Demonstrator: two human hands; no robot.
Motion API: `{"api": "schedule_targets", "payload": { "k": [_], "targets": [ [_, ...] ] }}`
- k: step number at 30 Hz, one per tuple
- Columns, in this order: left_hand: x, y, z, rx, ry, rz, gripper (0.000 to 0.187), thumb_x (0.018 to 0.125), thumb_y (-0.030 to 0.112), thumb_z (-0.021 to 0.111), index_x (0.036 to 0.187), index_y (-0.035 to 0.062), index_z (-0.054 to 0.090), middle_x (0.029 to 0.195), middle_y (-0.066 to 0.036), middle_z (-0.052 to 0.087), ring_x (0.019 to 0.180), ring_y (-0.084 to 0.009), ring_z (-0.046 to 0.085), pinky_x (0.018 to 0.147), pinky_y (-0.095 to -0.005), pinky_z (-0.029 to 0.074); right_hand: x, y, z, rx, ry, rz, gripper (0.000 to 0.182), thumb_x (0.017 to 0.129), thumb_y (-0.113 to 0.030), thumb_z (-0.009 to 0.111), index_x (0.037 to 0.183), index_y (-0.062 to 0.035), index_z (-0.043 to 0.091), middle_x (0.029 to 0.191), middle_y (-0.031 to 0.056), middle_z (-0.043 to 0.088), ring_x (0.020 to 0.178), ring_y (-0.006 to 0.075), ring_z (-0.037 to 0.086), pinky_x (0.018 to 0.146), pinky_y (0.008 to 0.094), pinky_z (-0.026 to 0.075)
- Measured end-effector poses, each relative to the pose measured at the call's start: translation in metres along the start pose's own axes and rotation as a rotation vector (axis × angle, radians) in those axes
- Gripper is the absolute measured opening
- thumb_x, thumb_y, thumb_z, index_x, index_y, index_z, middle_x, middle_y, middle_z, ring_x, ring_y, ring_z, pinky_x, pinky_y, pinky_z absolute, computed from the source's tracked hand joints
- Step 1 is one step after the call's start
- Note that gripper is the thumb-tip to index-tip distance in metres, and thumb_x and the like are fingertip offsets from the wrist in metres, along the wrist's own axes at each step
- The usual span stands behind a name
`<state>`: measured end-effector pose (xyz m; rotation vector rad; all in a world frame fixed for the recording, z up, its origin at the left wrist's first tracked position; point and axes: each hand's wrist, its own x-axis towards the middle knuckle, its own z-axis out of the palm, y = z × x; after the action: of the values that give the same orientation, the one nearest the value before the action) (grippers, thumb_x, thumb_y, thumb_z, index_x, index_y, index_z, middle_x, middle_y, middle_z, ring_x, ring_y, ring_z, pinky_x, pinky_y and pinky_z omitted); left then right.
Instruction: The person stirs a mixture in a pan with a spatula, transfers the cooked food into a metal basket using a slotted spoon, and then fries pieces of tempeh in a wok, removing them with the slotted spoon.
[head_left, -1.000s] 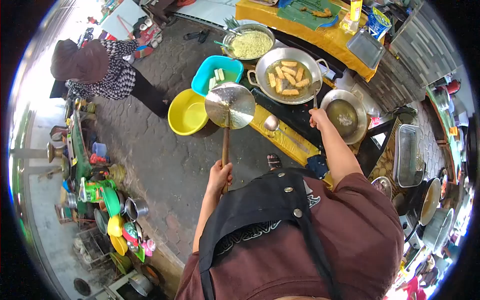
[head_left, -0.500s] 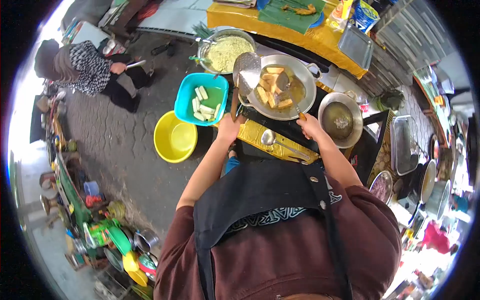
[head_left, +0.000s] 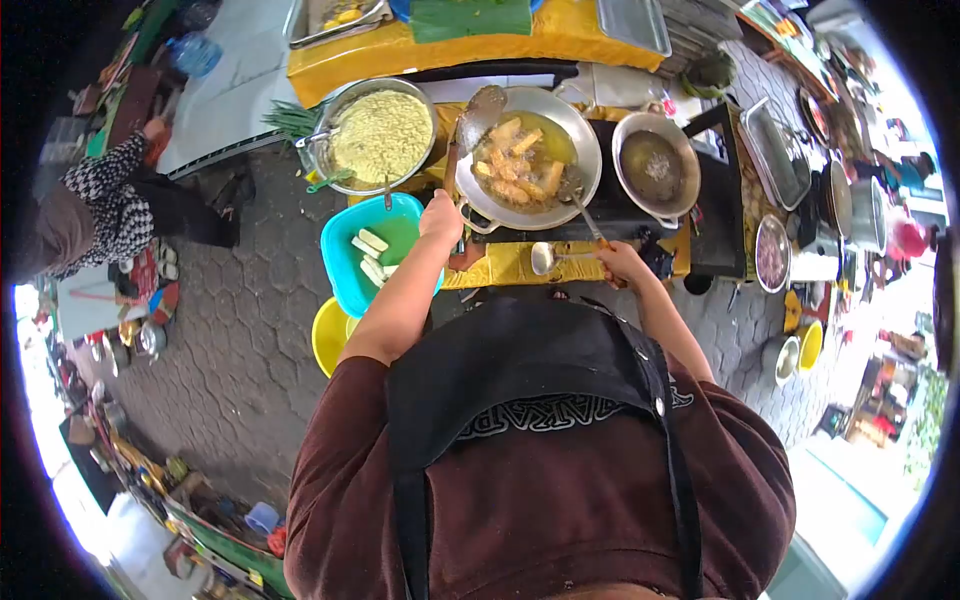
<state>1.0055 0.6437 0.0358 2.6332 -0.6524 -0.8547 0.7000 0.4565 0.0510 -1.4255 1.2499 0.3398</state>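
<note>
My left hand is closed around the handle of a skimmer, whose perforated head is over the left rim of a large wok. Several golden fried pieces lie in oil in that wok. Closed on the wooden handle of a ladle is my right hand; the ladle's head dips at the wok's lower right side. Pale sticks sit in a turquoise basin beneath my left forearm.
A bowl of pale batter stands left of the wok, a smaller pan right of it. A spoon lies on the yellow ledge. Below the basin is a yellow tub. Another person is at far left.
The view has swung round. The skimmer has moved away from the wok's centre toward its upper left rim, and the ladle's head has shifted to the lower right. The other person has turned and moved.
</note>
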Motion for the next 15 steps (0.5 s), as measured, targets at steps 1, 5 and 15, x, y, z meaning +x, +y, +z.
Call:
{"api": "schedule_targets", "payload": {
  "k": [1,5,15],
  "targets": [
    [0.0,0.0,-0.001,0.006,-0.02,0.012,0.021,0.085,0.009,0.046,0.104,-0.0015,0.047,0.101,-0.025,0.06,0.096,-0.0382,0.059,0.081,-0.0447,0.048,-0.007,-0.005,0.012,0.091,-0.059,0.039,0.021,0.083,-0.021,0.056,0.077,-0.0033,0.048,0.052,0.0037,0.046,0.038,0.0131,0.045,0.032,0.0295,0.037],
    [-0.004,-0.007,0.006,-0.018,-0.052,-0.012,0.022,0.085,0.011,0.049,0.102,-0.0024,0.048,0.101,-0.026,0.059,0.096,-0.0386,0.059,0.081,-0.0446,0.048,-0.011,-0.018,0.049,0.295,-0.108,0.121,0.026,0.086,-0.023,0.055,0.069,-0.0069,0.045,0.051,0.0018,0.044,0.033,0.0114,0.039,0.031,0.0271,0.034],
    [-0.019,-0.015,0.014,-0.116,-0.102,-0.088,0.03,0.081,0.016,0.056,0.1,-0.0054,0.049,0.099,-0.027,0.059,0.094,-0.04,0.059,0.081,-0.0455,0.048,-0.027,-0.056,0.07,0.456,-0.182,0.128,0.017,0.086,-0.018,0.056,0.085,-0.0034,0.049,0.06,0.0009,0.045,0.045,0.0085,0.044,0.035,0.026,0.035]
  ]
}}
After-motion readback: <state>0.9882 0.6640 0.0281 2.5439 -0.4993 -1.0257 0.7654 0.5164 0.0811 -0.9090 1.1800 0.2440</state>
